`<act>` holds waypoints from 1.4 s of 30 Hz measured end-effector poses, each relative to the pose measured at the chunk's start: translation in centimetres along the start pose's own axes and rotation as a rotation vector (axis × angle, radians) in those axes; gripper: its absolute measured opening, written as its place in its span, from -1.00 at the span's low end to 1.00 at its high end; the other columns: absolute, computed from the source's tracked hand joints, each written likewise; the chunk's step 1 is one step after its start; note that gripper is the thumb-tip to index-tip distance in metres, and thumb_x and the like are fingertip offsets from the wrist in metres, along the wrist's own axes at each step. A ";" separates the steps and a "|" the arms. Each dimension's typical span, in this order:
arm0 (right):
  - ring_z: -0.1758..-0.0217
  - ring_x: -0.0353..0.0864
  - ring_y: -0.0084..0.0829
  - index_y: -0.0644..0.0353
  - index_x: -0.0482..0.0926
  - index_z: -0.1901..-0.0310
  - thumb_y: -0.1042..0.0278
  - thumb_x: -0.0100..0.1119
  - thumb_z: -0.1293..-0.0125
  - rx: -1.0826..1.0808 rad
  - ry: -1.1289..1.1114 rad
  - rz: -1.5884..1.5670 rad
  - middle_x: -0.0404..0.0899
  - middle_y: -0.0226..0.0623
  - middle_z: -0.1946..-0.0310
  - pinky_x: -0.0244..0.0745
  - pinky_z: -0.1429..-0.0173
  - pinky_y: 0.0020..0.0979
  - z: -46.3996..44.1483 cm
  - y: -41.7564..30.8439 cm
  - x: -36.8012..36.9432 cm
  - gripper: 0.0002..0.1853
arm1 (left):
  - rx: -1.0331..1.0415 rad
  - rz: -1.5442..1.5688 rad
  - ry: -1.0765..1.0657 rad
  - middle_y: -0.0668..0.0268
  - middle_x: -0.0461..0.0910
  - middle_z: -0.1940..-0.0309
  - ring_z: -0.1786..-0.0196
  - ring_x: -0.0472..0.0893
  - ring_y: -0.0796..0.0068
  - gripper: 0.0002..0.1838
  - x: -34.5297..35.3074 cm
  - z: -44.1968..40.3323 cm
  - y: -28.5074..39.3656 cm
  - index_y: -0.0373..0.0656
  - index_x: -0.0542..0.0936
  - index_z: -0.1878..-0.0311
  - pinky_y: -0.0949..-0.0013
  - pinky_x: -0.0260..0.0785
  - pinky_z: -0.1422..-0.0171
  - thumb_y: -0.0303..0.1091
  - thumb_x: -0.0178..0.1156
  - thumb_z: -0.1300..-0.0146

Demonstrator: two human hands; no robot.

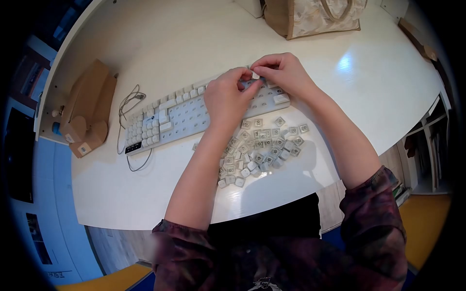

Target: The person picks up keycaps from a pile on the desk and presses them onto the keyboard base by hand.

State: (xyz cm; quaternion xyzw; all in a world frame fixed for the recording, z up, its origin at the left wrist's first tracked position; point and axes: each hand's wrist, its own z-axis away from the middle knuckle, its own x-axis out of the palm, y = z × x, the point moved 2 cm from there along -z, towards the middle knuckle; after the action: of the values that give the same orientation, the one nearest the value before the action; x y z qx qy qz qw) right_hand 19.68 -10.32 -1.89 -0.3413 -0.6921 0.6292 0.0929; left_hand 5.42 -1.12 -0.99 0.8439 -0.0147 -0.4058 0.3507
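A white keyboard (194, 110) lies slantwise on the white table, with keycaps along its far rows and left end and bare switches across its middle. Over its right part, my left hand (228, 94) has thumb and forefinger bent close together near a small white keycap (256, 75). My right hand (284, 72) pinches at that keycap from the other side, fingertips together. Which fingers bear on it is partly hidden. Loose keycaps (263, 136), many upside down, lie in a pile between my forearms, below the keyboard.
An opened brown cardboard box (92, 104) stands at the left, beside a grey cable (131, 99). A beige and brown bag (313, 19) sits at the back. The table's curved front edge (160, 228) runs close to my body; shelves (429, 140) are at the right.
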 end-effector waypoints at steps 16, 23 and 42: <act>0.25 0.52 -0.65 0.29 0.71 0.15 0.43 0.33 -0.27 0.009 -0.027 0.066 0.59 -0.44 0.25 0.46 0.12 -0.57 -0.2 0.5 -0.4 -0.83 | 0.170 -0.101 -0.041 0.39 0.65 0.11 0.35 0.66 0.44 -0.75 0.4 -0.4 -0.7 -0.01 0.74 0.07 0.32 0.50 0.18 -0.23 0.38 -0.19; 0.15 0.49 -0.60 0.30 0.68 0.10 0.39 0.33 -0.26 0.012 -0.005 0.131 0.43 -0.39 0.01 0.46 0.01 -0.53 -0.2 0.8 -0.4 -0.78 | 0.031 -0.021 -0.090 0.42 0.61 0.25 0.36 0.60 0.51 -0.76 0.2 -0.5 -0.6 -0.02 0.77 0.11 0.39 0.46 0.20 -0.24 0.42 -0.15; 0.12 0.52 -0.57 0.25 0.62 -0.04 0.31 0.33 -0.30 0.013 -0.043 0.095 0.42 -0.39 -0.11 0.51 0.03 -0.52 -0.6 1.9 -0.1 -0.67 | 0.026 0.030 -0.035 0.40 0.66 0.41 0.40 0.60 0.50 -0.76 0.8 -0.3 -1.2 0.01 0.80 0.13 0.39 0.43 0.26 -0.26 0.47 -0.10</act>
State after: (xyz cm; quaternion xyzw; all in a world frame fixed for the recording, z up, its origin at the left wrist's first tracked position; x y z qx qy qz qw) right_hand 20.78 -10.01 -3.56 -0.3595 -0.6728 0.6446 0.0505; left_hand 5.85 -0.31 -2.14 0.8408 -0.0386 -0.4148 0.3456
